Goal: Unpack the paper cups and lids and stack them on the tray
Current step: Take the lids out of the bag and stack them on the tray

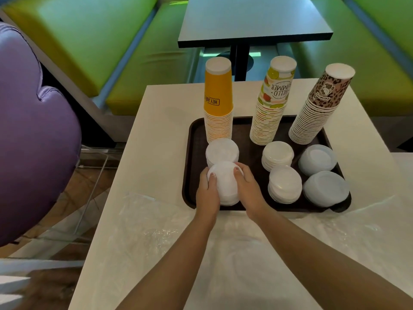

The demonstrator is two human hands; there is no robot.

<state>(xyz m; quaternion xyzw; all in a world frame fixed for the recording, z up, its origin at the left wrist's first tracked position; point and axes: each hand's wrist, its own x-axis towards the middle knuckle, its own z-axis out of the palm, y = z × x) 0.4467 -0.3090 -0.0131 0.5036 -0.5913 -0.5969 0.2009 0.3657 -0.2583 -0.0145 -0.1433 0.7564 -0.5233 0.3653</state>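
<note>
A dark brown tray [194,139] lies on the white table. At its back stand three upside-down cup stacks: yellow [218,101], fruit-print [271,104] and leopard-print [319,108]. Several stacks of white lids sit in front of them. My left hand [206,190] and my right hand [248,186] grip a lid stack [225,184] from both sides at the tray's front left. Right behind it stands another lid stack [222,151]. More lid stacks [283,183] fill the tray's right half.
Clear plastic wrapping [156,227] lies spread on the table in front of the tray. A purple chair [33,130] stands at the left. Behind are green benches [96,41] and a dark table [252,19].
</note>
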